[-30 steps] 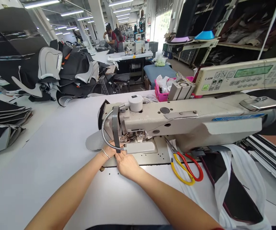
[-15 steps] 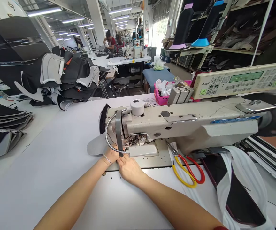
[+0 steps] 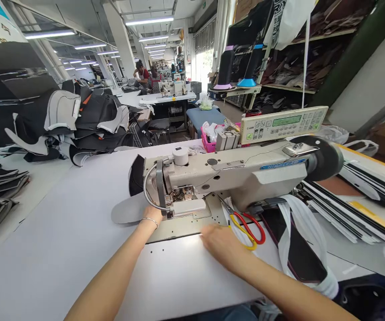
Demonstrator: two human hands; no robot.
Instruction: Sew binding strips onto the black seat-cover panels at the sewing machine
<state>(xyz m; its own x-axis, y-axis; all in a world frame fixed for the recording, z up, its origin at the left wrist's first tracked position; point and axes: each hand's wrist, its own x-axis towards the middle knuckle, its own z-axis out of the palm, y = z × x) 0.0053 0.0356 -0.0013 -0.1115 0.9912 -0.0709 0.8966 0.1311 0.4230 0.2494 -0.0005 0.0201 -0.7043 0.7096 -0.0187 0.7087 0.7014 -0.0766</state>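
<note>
Panel (image 3: 125,213), grey and round-ended, lies at the needle end of a sewing machine in a busy workshop, seen by me from afar through the head camera. The white surface (image 3: 62,249) fills most of my foreground. Dark and pale cut parts form a heap (image 3: 95,118) at its far left, and the machine (image 3: 226,176) stretches across the middle. Of the panel, I see the broad free end, flat on the left; the rest is lost to me behind the hand and the machine head.

I judge it light and soft, perhaps thinly padded, with enough body to lie flat yet quick to crease or skew if pulled. Hardly fragile, it may slide easily on so smooth a surface. I would take hold near the rounded end, fingers spread flat, clear of the needle.

Scissors (image 3: 235,215) with red and yellow handles rest right of the needle area. The left hand (image 3: 154,213), wearing a bracelet (image 3: 150,220), is at the panel's inner end; its fingers are hidden, so I cannot tell how they close. The right hand (image 3: 219,240) is blurred at the front edge of the machine's metal bed, near the scissors; whether its fingers are together or apart, I cannot tell.
</note>
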